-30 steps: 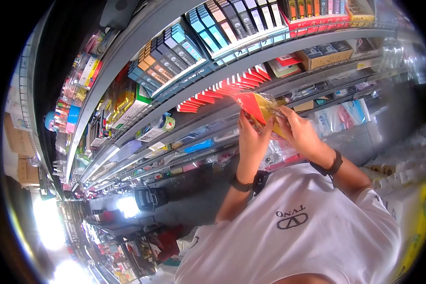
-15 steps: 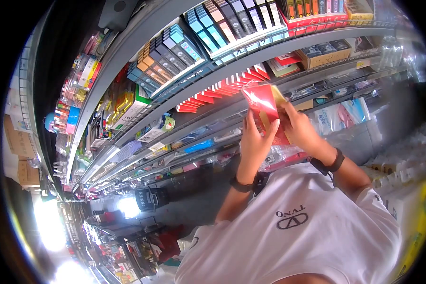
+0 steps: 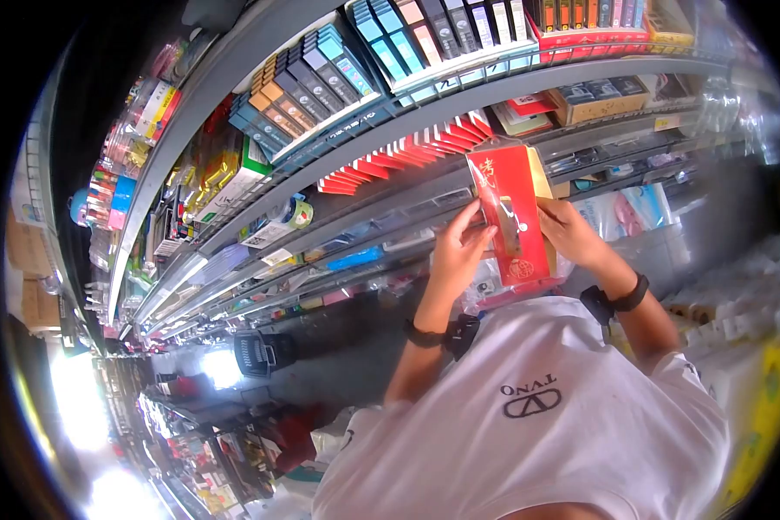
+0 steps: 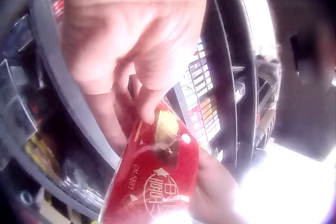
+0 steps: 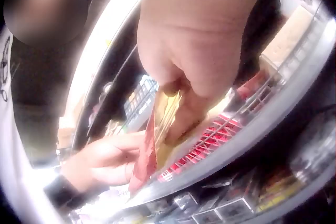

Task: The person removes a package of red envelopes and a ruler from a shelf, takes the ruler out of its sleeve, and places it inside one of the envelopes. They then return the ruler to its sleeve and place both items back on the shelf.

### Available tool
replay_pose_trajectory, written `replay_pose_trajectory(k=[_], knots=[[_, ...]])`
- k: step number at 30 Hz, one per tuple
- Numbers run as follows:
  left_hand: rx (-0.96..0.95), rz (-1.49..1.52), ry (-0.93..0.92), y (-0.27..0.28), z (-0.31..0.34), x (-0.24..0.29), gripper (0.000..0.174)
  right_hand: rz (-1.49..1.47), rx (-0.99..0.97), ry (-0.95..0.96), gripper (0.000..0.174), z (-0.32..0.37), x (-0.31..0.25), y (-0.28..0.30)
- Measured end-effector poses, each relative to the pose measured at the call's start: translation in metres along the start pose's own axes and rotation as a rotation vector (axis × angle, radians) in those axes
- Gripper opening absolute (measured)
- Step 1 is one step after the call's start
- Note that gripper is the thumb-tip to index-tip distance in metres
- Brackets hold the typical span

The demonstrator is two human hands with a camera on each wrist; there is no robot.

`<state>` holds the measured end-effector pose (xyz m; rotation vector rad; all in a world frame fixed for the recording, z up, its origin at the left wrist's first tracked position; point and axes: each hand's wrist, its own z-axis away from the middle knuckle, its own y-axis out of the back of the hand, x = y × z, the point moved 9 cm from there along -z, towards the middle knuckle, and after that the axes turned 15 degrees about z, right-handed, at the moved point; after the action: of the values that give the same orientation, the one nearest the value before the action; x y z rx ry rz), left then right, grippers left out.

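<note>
Both hands hold a flat red packet (image 3: 536, 212) with gold characters, glossy at places. Its red face is turned toward the head camera, and a yellow layer shows along its right edge. My left hand (image 3: 456, 258) pinches the packet's left side, thumb on the red face. On the other side my right hand (image 3: 575, 232) pinches the right edge. In the left wrist view, the packet (image 4: 149, 174) shows a round emblem and a white dot near the thumb. The right wrist view has it edge-on, with yellow sheets (image 5: 167, 113) under the right fingers.
Behind the hands, a shelf carries a row of red-and-white packets (image 3: 403, 158). Above it stand small boxes in display trays (image 3: 299, 100), behind a wire rail. Lower shelves hold bagged goods (image 3: 355, 258). A dark basket (image 3: 264, 354) is on the aisle floor.
The packet has turned from a slant, with its yellow side showing, to present its red printed face. Both hands keep hold of it; the left has shifted slightly lower.
</note>
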<state>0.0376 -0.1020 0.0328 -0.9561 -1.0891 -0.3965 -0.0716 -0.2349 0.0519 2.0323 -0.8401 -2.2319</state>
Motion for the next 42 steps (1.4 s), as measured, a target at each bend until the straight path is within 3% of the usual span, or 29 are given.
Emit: replay_pose_trajectory(k=[5, 8, 17, 26, 29, 42], knots=[[-0.03, -0.007, 0.044, 0.006, 0.001, -0.013, 0.053, 0.122, -0.178, -0.011, 0.03, 0.005, 0.009, -0.003], [-0.039, 0.011, 0.072, 0.0, 0.005, -0.008, 0.054, 0.044, -0.228, -0.151, 0.03, 0.006, 0.018, -0.005], [-0.014, -0.05, 0.026, 0.002, 0.006, -0.002, 0.055, 0.002, 0.082, -0.1, 0.025, 0.001, 0.014, 0.01], [-0.006, 0.036, 0.026, 0.01, 0.004, -0.008, 0.054, -0.147, -0.139, -0.164, 0.027, 0.01, 0.032, -0.001], [0.023, 0.002, 0.026, 0.014, 0.004, -0.005, 0.055, -0.16, -0.136, -0.17, 0.023, 0.013, 0.006, 0.004], [-0.041, 0.023, 0.078, -0.001, 0.011, 0.001, 0.056, -0.137, -0.01, -0.168, 0.025, 0.013, 0.011, 0.009]])
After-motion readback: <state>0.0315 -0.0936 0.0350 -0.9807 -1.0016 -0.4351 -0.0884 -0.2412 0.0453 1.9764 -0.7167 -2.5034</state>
